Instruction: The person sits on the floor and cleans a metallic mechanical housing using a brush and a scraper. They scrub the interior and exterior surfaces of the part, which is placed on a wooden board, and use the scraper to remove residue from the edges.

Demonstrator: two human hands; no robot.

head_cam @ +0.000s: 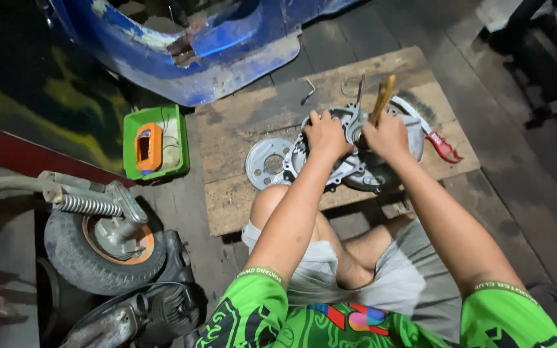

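Left hand [325, 134] lies knuckles-up on the near-left rim of a grey metal engine cover [356, 151], fingers curled down over the edge and pressing on it — a closed, bracing hold on the casting. Right hand [387, 135] is fisted tight around a wooden tool handle [383, 98], which stands nearly upright and tilts slightly right; the working end of the tool is hidden behind the fist, so its kind cannot be told. The engine cover rests on a worn wooden board [246, 122] on the dark floor, just beyond the person's bare knee [272, 200]; its centre is covered by both hands and the far-right side shows only as a pale curved edge. Just left of the cover, touching or overlapping it — cannot tell which — lies a flat round metal plate [267, 162] with a central hole. Red-handled pliers [443, 145] lie on the board at the right, the jaws end running behind the right hand. A small bent hex key [309, 90] lies farther back on the board. Off the board to the left sits a green plastic tray [156, 143] holding an orange device, details unclear. A small wheel with a coil spring [101, 238] is at lower left, and a chipped blue body panel [207, 45] is cut off at the top edge.
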